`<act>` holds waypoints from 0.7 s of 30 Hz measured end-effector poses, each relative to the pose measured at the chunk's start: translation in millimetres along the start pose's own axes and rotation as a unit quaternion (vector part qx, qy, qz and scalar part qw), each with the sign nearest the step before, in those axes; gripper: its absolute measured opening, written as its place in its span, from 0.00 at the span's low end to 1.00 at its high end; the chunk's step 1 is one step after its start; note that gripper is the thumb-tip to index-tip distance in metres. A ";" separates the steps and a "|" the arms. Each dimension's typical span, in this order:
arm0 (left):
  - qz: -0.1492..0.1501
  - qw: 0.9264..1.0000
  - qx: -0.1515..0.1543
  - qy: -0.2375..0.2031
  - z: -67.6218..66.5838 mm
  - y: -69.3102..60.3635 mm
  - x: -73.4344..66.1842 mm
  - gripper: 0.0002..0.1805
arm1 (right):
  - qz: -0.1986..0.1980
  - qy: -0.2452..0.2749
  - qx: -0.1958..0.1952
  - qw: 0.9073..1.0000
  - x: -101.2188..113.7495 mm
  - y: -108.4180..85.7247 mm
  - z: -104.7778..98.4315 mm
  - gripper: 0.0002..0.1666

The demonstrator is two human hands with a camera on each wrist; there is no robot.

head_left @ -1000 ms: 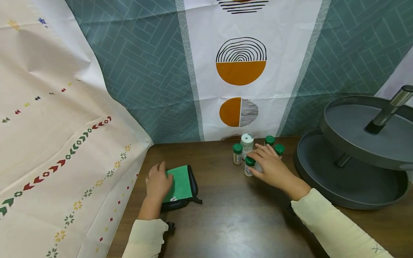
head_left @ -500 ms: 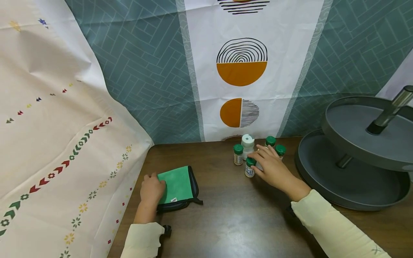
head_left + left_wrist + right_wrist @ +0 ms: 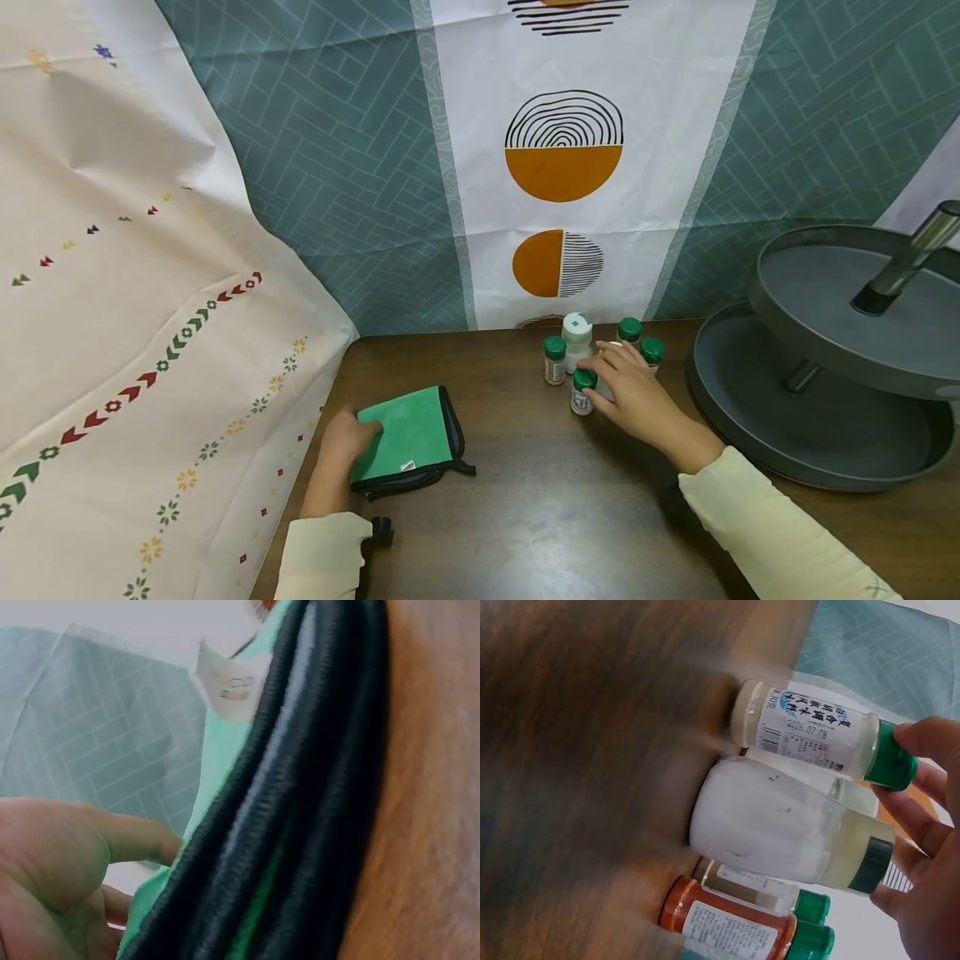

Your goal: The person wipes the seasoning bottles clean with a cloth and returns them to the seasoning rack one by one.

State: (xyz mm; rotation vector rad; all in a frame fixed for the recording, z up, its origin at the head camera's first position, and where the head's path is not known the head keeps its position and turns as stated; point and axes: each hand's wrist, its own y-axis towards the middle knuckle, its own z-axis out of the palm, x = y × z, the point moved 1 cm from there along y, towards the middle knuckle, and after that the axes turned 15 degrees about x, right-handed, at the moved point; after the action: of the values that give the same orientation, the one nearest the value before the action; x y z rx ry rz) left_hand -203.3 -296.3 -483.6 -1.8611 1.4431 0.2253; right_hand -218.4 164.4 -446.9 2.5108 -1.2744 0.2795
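Note:
A folded green cloth (image 3: 408, 429) with black edging and a small white tag lies at the left of the table. My left hand (image 3: 347, 437) pinches its left edge, thumb on the top face; the fingers beneath are hidden. In the left wrist view, a finger meets the green side beside the layered black trim (image 3: 255, 802). On the right, my right hand (image 3: 637, 400) pinches the green cap of a small spice jar (image 3: 810, 731), thumb and index finger on opposite sides. That jar stands upright on the table. A larger white bottle (image 3: 765, 821) with a pale cap stands close under the other fingers.
More seasoning containers cluster there: a green-capped jar (image 3: 554, 362), a white-capped bottle (image 3: 577, 333), and a red-brown jar (image 3: 731, 926). A dark two-tier round tray (image 3: 817, 442) stands at the right. Patterned fabric (image 3: 360, 167) hangs behind the table (image 3: 517, 517).
My left hand has moved left and down from above the cloth to its left edge, now pinching it. The cloth's near left corner has shifted slightly left. My right hand has stayed at the jar.

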 end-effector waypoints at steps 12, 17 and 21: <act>0.019 0.998 -0.002 -0.062 -2.8 -9.1 -4.9 0.22 | -0.001 0.053 -0.034 0.998 9.4 -9.3 1.3 0.26; 0.068 0.986 0.032 -0.150 -4.0 -22.1 -18.8 0.16 | -0.017 0.076 -0.068 0.995 16.9 -13.3 2.8 0.25; 0.098 0.969 0.076 -0.216 -5.0 -33.1 -33.9 0.14 | -0.012 0.102 -0.087 0.991 21.8 -15.6 2.5 0.25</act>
State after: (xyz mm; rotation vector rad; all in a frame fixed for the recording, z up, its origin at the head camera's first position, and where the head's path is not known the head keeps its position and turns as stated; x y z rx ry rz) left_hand -187.1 -271.4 -446.3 -1.4345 1.2953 0.5647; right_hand -192.9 155.9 -445.4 2.2844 -1.1353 0.3915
